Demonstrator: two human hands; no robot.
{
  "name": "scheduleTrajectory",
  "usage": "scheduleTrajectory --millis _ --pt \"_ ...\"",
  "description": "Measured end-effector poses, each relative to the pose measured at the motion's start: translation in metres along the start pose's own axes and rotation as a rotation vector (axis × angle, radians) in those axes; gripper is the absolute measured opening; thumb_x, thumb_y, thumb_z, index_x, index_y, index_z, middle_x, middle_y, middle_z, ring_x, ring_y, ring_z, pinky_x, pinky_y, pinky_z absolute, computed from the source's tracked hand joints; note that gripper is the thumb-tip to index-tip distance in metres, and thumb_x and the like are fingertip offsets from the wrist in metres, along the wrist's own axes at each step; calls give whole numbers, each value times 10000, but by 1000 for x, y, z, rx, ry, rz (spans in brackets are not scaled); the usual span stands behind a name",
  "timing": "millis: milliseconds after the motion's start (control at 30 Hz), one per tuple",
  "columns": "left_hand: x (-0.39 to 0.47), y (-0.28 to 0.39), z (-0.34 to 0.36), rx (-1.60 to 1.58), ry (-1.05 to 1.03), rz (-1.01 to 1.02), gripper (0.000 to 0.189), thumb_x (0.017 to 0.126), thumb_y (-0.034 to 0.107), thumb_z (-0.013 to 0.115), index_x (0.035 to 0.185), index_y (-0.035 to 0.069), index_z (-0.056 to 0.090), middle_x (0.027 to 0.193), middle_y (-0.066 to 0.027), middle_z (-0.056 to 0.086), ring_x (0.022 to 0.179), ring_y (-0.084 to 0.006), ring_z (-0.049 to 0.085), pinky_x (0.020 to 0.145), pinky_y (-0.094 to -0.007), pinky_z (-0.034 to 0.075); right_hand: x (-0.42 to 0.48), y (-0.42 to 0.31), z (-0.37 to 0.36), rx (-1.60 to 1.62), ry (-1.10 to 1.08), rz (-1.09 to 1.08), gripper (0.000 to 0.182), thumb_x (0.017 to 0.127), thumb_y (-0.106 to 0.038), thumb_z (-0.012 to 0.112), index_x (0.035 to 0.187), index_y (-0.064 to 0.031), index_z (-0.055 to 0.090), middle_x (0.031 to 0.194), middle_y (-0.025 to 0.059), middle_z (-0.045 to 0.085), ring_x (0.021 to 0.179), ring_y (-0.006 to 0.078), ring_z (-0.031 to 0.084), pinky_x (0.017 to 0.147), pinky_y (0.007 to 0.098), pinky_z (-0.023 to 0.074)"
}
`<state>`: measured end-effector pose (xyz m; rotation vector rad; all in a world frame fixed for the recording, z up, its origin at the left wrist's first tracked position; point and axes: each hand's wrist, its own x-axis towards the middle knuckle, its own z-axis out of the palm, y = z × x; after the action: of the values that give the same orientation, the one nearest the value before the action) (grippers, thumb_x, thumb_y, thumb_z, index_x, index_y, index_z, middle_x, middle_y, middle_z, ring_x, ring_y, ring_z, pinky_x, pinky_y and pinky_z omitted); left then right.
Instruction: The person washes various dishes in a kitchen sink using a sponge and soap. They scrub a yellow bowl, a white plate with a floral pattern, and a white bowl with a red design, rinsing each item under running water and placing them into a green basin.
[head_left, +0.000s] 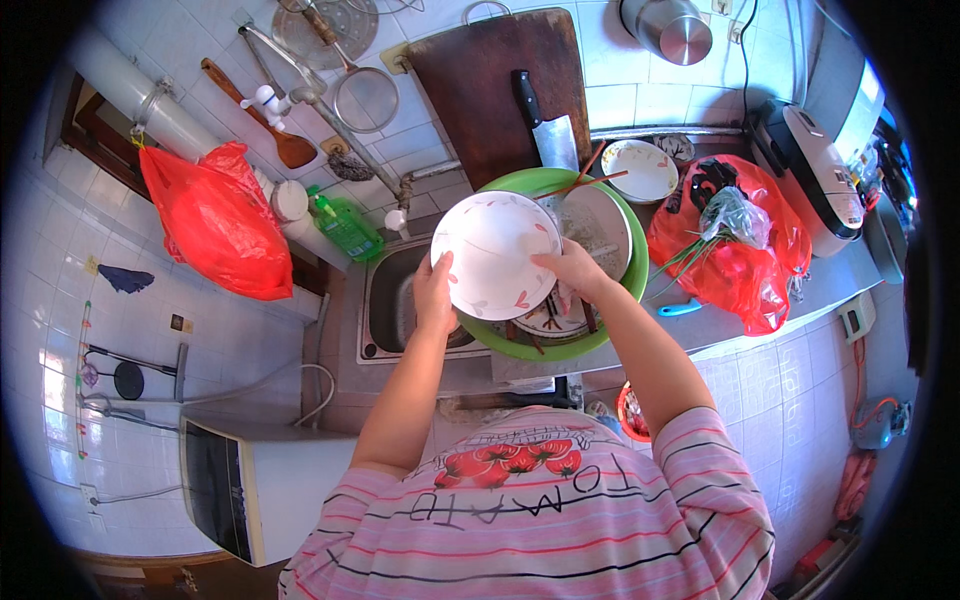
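Observation:
A white bowl (495, 255) with a leaf-and-heart pattern is held up between both hands. My left hand (435, 292) grips its left rim, thumb on top. On the right rim, my right hand (574, 270) holds it with the thumb laid over the inside. Beneath and beyond the bowl is a green plastic basin (637, 262) with water, dishes and brown chopsticks (581, 184) in it. A large white dish (600, 221) leans inside the basin, and a patterned plate (551, 324) lies near its front. The held bowl hides part of the basin and the sink's edge.
Left of the basin is a stainless steel sink (390, 292) under a tap (396, 221). A cleaver (555, 139) stands against a wooden cutting board (495, 90). Another bowl (641, 171), a red plastic bag (765, 277), a blue-handled tool (680, 308) and a rice cooker (810, 169) occupy the right counter.

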<state>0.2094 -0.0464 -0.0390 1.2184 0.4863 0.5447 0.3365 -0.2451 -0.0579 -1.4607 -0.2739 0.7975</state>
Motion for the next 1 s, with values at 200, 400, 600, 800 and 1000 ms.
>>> scheduleTrajectory --millis 200,400,600,800,1000 --pt "-18 24 25 1256 -206 1064 418 857 196 633 1234 31 562 1240 -226 515 1161 -343 513 891 -408 482 5 12 -7 -87 238 -38 342 775 -177 612 1013 69 622 897 151 660 736 239 625 699 378 508" --pt "-28 -14 39 1661 -629 858 437 792 214 679 1195 66 594 1327 -247 471 1235 -428 446 934 -435 458 -8 -29 -3 -485 269 11 350 749 -248 596 847 80 667 816 227 677 767 318 677 726 390 532" --pt "-28 -16 40 1378 -783 708 287 777 169 666 1035 41 661 1055 -157 582 1004 -346 564 811 -418 501 -3 -54 -10 -734 155 76 435 754 -330 580 875 83 644 826 260 657 726 359 667 691 439 534" --pt "-19 4 43 816 -579 461 281 800 157 715 1021 -6 660 891 -104 680 798 -194 648 718 -314 513 23 -49 -21 -683 147 -64 491 860 -393 531 1003 69 616 952 279 635 778 411 652 744 460 538" --pt "-5 35 31 274 -392 13 334 807 103 729 1094 -30 622 974 -87 672 837 -141 635 750 -299 518 58 28 -26 -1260 504 -332 316 885 -253 550 1091 -20 602 1126 209 578 981 415 591 817 494 508"
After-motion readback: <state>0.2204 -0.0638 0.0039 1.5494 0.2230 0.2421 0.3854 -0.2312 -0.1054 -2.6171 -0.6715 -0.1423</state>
